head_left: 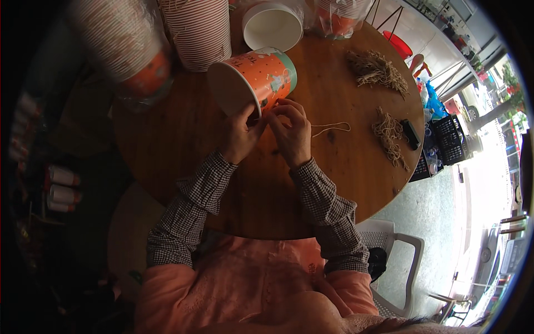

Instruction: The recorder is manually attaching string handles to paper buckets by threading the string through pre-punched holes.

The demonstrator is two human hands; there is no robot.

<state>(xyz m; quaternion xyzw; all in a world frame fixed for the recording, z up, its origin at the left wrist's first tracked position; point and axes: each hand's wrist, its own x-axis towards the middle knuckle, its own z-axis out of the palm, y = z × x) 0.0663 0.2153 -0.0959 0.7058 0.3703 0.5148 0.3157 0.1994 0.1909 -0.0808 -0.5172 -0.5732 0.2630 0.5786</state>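
Paper bucket (253,80) is tipped on its side over the round table (345,178), well in from the near edge, mouth to the left. Main risk, as I judge it: the rim creases or tears if the fingers press too hard, since all visible contact is at the near side of the mouth. It could also roll if the grip slackens, being round and lying over.

Look: orange printed wall, dark specks, pale lettering and a cartoon figure, green band at the base end, plain pale inside. No dents seen; underside hidden.

Left hand (243,135) pinches the rim. Right hand (292,132) is right beside it, nearly touching, fingertips bunched against the wall by the rim; can't tell what they grip. Cord (336,123) trails out right from behind the right hand onto the table; its other end is hidden. Could snag or slip there if pulled.

Farther out: two tangled cord bundles, one (384,72) toward the far right, one (389,135) near the right edge beside a small black object (410,134). Far side: white open tub (272,28), tall cup stack (196,36).
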